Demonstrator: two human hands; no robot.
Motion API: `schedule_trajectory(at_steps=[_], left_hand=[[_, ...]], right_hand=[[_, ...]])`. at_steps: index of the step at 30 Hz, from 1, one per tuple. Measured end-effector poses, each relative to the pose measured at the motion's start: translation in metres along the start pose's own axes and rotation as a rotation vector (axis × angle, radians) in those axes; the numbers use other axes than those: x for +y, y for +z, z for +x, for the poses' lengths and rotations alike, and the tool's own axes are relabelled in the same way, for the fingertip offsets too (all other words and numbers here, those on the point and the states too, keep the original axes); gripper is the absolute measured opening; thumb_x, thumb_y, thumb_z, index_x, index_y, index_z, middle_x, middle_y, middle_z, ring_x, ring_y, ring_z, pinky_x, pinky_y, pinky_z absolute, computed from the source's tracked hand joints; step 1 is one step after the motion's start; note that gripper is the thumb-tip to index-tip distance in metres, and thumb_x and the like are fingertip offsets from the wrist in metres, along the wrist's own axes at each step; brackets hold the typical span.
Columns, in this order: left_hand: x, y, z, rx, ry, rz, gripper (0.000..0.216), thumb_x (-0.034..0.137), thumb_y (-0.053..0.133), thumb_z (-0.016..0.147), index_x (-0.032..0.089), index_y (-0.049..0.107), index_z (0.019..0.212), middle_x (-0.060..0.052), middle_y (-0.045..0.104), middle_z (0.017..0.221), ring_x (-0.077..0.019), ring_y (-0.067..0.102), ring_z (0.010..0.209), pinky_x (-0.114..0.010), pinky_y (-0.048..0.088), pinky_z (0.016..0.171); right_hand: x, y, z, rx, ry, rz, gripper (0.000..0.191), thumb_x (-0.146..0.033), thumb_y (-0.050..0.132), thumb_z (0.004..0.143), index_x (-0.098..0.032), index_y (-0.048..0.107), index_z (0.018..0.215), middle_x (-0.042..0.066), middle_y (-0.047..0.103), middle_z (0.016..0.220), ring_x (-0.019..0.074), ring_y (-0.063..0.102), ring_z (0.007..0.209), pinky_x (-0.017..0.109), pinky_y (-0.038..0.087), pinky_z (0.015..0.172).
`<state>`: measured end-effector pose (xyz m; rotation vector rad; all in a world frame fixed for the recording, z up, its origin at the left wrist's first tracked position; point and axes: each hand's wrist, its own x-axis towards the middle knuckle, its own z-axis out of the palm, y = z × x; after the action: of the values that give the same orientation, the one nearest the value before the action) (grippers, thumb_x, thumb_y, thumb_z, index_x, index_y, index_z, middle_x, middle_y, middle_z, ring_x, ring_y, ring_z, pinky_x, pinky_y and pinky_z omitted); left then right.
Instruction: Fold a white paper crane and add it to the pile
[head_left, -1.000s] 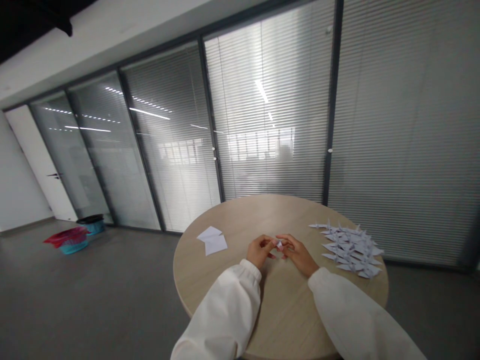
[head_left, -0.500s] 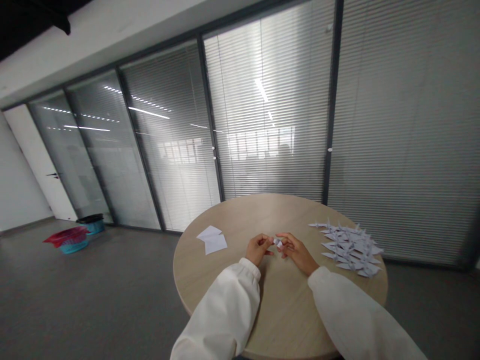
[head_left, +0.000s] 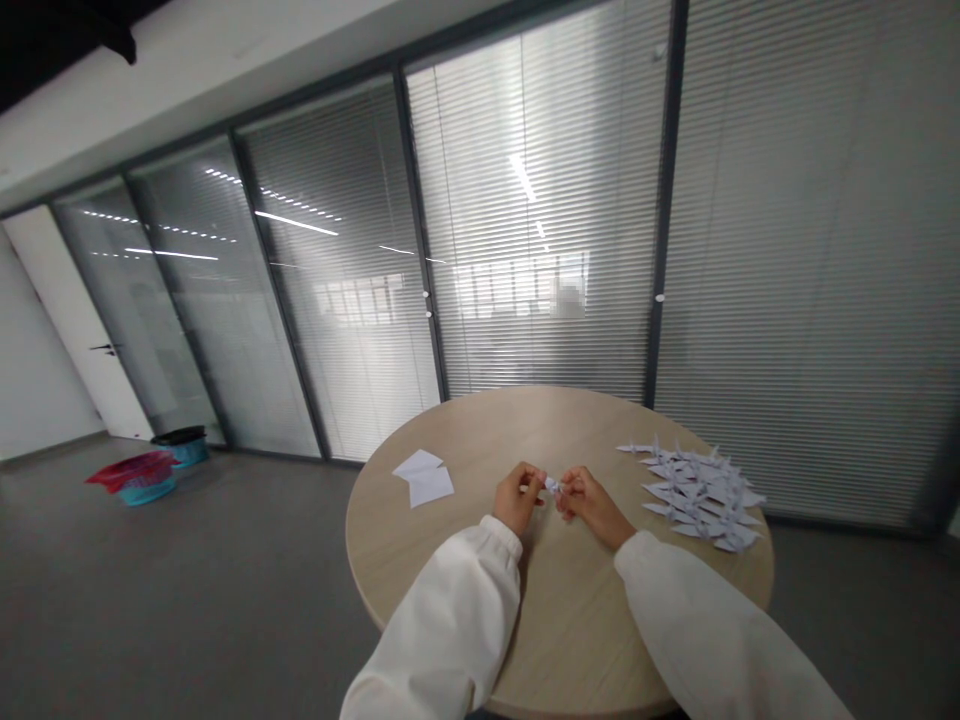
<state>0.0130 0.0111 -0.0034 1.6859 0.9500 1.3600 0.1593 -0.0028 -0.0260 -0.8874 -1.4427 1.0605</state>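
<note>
A small folded piece of white paper (head_left: 552, 485) is held over the middle of the round table, between my two hands. My left hand (head_left: 517, 496) pinches its left side with thumb and fingertips. On the other side, my right hand (head_left: 591, 502) has its fingers closed on the paper's right end. Fingers cover much of the paper, so its exact shape is hard to make out. To the right lies a cluster of folded white paper cranes (head_left: 701, 495). Left of my hands are flat sheets of white paper (head_left: 429, 482).
The round wooden table (head_left: 585, 640) stands close to a glass partition with blinds (head_left: 540, 330). On the floor at the far left are a blue bin with a red bag (head_left: 139, 478) and another with a black bag (head_left: 184, 446). A white door (head_left: 82, 330) is beyond them.
My right hand's raised fingers have curled in and closed on the folded paper. The paper has turned slightly; my left hand keeps its pinch, and the cranes and sheets stay put.
</note>
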Motion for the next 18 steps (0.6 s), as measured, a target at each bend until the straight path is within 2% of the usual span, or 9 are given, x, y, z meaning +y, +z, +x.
schedule_trajectory(at_steps=[4, 9, 12, 18], left_hand=[[0.002, 0.000, -0.001, 0.008, 0.037, 0.018, 0.028, 0.043, 0.052, 0.071, 0.016, 0.054, 0.070, -0.003, 0.057, 0.068, -0.0132, 0.055, 0.067, -0.019, 0.047, 0.047], [0.003, -0.001, -0.001, 0.018, 0.027, -0.011, 0.029, 0.044, 0.053, 0.070, 0.015, 0.053, 0.070, -0.002, 0.056, 0.066, -0.0130, 0.054, 0.064, -0.020, 0.046, 0.047], [0.002, -0.001, 0.000, 0.017, -0.032, -0.110, 0.033, 0.048, 0.055, 0.067, 0.015, 0.051, 0.069, -0.002, 0.055, 0.062, -0.0132, 0.054, 0.062, -0.021, 0.046, 0.046], [-0.004, -0.003, 0.005, 0.003, -0.209, -0.335, 0.039, 0.050, 0.062, 0.058, 0.015, 0.048, 0.067, 0.001, 0.054, 0.058, -0.0122, 0.054, 0.056, -0.025, 0.047, 0.049]], right_hand=[[-0.001, -0.003, 0.000, -0.049, 0.031, -0.067, 0.026, -0.041, 0.058, 0.068, -0.017, 0.049, 0.073, -0.001, 0.055, 0.061, 0.0127, 0.053, 0.057, 0.024, 0.044, 0.052], [-0.005, -0.006, 0.000, -0.095, 0.018, -0.116, 0.025, -0.040, 0.057, 0.068, -0.015, 0.057, 0.068, 0.000, 0.055, 0.060, 0.0116, 0.051, 0.055, 0.022, 0.041, 0.051], [-0.009, -0.005, -0.002, -0.094, -0.016, -0.159, 0.027, -0.041, 0.057, 0.069, -0.014, 0.059, 0.065, 0.000, 0.055, 0.059, 0.0111, 0.050, 0.053, 0.022, 0.040, 0.051], [-0.014, -0.004, -0.005, -0.127, -0.095, -0.209, 0.029, -0.042, 0.054, 0.072, -0.014, 0.063, 0.071, 0.001, 0.056, 0.062, 0.0118, 0.050, 0.058, 0.022, 0.040, 0.055]])
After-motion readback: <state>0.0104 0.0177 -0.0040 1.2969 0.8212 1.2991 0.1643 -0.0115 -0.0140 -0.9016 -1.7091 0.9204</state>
